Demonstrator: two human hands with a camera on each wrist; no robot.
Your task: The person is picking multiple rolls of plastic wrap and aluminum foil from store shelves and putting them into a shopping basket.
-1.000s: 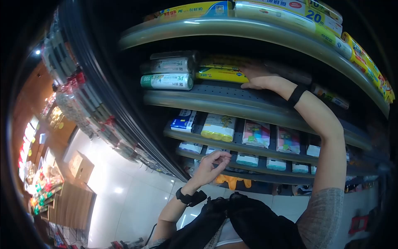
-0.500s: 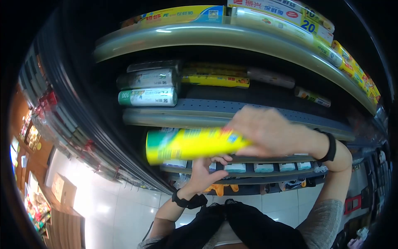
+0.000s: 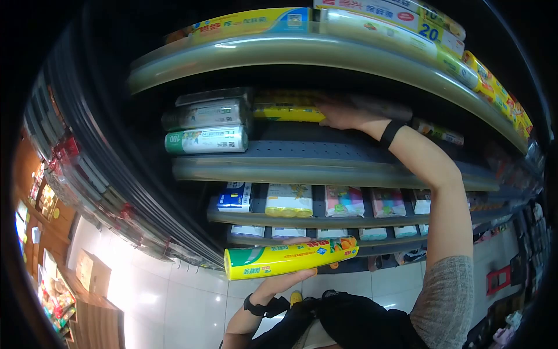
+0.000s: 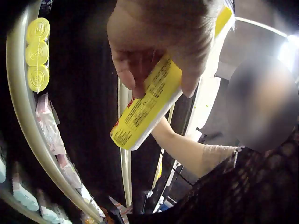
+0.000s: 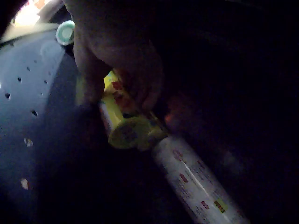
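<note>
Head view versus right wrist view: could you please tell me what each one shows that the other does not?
Only the head view shows the left hand holding a green-ended yellow roll lower down, and the packets on the lower shelves. Only the right wrist view shows the round end face of the shelf roll, with fingers wrapped over it. Both show the right hand gripping that shelf roll on the perforated shelf.
</note>
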